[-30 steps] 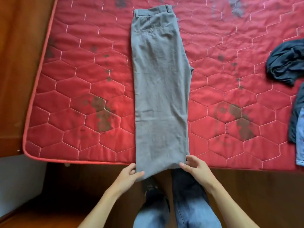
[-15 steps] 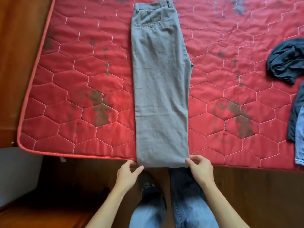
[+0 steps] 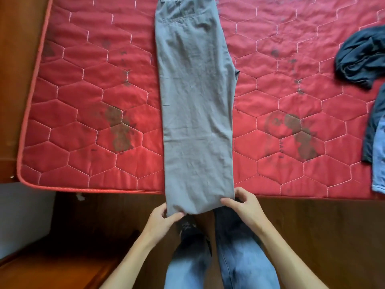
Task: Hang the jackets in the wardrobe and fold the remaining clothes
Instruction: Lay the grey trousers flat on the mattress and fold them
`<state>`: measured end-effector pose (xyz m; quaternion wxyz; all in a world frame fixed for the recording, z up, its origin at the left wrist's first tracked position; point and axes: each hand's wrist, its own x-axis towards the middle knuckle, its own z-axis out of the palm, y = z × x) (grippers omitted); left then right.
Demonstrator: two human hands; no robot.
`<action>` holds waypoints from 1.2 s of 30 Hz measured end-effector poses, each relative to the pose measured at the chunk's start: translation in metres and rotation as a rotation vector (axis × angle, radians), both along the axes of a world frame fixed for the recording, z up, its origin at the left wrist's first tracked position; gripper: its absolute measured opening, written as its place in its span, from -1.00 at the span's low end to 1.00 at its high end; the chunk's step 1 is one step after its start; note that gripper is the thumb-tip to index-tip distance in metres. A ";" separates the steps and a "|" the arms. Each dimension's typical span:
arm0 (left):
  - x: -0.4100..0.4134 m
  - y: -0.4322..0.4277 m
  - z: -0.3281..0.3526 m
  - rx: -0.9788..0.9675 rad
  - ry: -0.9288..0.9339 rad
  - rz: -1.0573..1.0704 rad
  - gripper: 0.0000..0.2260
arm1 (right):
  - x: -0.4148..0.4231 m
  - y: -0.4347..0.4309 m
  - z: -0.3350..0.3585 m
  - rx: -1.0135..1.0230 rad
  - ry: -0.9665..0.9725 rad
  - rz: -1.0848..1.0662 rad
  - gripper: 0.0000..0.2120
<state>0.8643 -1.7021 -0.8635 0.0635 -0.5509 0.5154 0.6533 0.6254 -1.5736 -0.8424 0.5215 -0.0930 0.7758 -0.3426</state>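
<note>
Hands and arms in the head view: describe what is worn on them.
The left hand and right hand are bare: no gloves, rings or watch visible. The left forearm and right forearm are uncovered to the frame's edge, no sleeve in view.

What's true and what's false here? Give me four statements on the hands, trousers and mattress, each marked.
1. The left hand and right hand both pinch the near end of the grey trousers. True.
2. The trousers lie in a crumpled heap. False: they lie flat, lengthwise on the red mattress.
3. A dark blue garment lies at the mattress's right side. True.
4. The waistband is nearest the person. False: the waist end lies farthest away.
</note>
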 end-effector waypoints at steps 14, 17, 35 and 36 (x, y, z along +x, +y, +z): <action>0.023 0.051 0.047 0.496 0.010 0.018 -0.26 | 0.026 0.065 0.035 0.115 -0.487 0.113 -0.54; 0.024 0.052 0.062 0.502 0.039 0.043 -0.21 | 0.022 0.071 0.046 0.135 -0.433 0.098 -0.58; 0.037 0.057 0.130 0.578 0.126 0.009 -0.38 | 0.035 0.089 0.130 0.084 -0.220 0.195 -0.61; 0.038 0.057 0.132 0.571 0.129 0.007 -0.40 | 0.038 0.090 0.134 0.075 -0.195 0.163 -0.56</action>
